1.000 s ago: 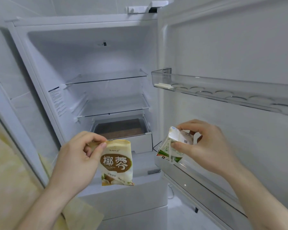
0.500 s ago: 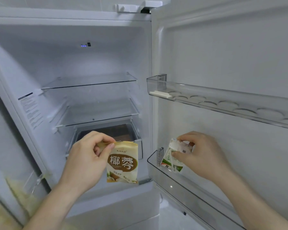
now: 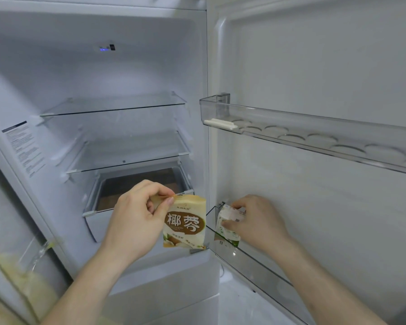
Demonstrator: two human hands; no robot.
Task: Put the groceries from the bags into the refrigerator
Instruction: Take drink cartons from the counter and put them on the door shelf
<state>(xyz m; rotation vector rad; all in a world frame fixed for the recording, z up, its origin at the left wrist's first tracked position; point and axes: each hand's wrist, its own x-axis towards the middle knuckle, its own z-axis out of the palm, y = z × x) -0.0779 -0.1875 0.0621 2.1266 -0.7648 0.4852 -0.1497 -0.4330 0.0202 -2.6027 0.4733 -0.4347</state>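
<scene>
Carton (image 3: 227, 225) half hidden behind door shelf (image 3: 249, 261) front edge, right hand (image 3: 256, 221) gripping it; left hand (image 3: 136, 221) pinches snack packet (image 3: 185, 225) top.

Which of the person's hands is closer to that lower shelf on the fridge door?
The right hand: it holds a small carton inside the lower door shelf. The left hand holds a snack packet beside it, before the fridge body.

Both glass shelves (image 3: 117, 106) are left open to reach; the lower door bin (image 3: 256, 266) is blocked at its near end by a carton (image 3: 227, 228).
</scene>
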